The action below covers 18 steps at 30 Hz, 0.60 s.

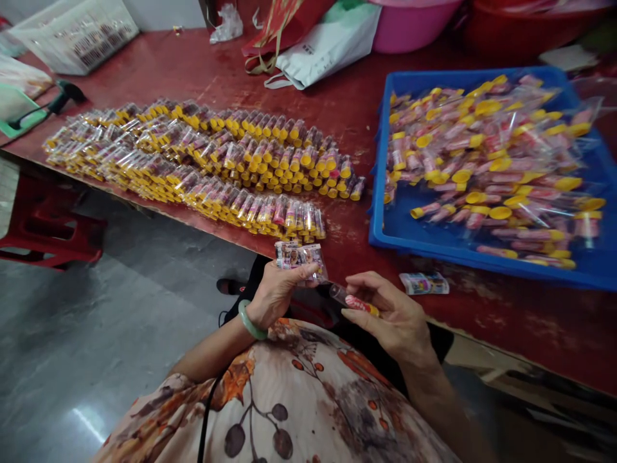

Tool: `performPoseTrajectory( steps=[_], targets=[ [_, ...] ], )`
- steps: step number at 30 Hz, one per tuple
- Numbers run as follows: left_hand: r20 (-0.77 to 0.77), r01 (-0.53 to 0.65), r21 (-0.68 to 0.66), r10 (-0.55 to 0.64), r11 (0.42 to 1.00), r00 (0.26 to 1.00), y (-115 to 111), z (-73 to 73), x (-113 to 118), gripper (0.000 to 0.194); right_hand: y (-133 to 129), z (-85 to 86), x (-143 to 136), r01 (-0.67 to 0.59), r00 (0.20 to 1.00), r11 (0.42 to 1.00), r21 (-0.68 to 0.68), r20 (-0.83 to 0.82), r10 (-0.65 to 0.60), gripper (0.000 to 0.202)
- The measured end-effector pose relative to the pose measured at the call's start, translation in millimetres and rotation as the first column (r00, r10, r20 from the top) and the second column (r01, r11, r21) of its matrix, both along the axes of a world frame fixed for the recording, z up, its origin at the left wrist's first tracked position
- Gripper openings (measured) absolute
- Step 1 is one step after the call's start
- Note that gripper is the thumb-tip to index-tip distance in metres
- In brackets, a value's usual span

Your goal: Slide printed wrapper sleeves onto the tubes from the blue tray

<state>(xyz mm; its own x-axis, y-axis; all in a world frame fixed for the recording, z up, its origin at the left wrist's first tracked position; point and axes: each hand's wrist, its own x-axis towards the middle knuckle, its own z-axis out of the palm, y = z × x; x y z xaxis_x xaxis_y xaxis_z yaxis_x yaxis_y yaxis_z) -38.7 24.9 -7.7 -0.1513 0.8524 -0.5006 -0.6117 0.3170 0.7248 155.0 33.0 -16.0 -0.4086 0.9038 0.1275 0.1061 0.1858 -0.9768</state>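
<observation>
My left hand (276, 290), with a pale green bangle at the wrist, pinches a small stack of printed plastic sleeves (295, 253) under the thumb. Just to its right, my right hand (398, 315) holds a small clear tube (359, 304) with pink contents and a yellow end between thumb and fingers. The tube's clear end points toward the sleeves; whether the two touch I cannot tell. A single printed sleeve (424, 283) lies on the red table (354, 247) beyond my right hand. Stacked rows of sleeved yellow-ended tubes (260, 161) lie beyond my left hand.
A blue tray (377, 222) on the right holds a heap of pink tubes with yellow ends (501, 173). Farther back are a white bag (328, 51), a pink basin (409, 26) and a white basket (77, 35). A red stool (53, 225) stands left of the table.
</observation>
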Motion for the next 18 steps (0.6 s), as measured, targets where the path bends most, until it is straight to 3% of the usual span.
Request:
performPoseTrajectory(
  steps=[5,10,18],
  targets=[
    [0.051,-0.052,0.017,0.051,0.999,0.997,1.2,4.6,11.0,0.035,-7.2,3.5,0.6,0.075,0.995,0.955,0.288,0.042,-0.09,0.021],
    [0.113,-0.042,-0.019,0.044,0.999,0.993,0.0,7.9,20.2,0.038,-8.2,9.4,-4.5,0.114,0.987,0.847,0.52,0.036,-0.155,0.027],
    [0.162,-0.001,-0.036,0.007,0.999,0.987,-4.6,8.8,26.8,0.032,-14.9,2.4,-9.4,0.232,0.929,0.693,0.683,0.055,-0.366,0.028]
  ],
)
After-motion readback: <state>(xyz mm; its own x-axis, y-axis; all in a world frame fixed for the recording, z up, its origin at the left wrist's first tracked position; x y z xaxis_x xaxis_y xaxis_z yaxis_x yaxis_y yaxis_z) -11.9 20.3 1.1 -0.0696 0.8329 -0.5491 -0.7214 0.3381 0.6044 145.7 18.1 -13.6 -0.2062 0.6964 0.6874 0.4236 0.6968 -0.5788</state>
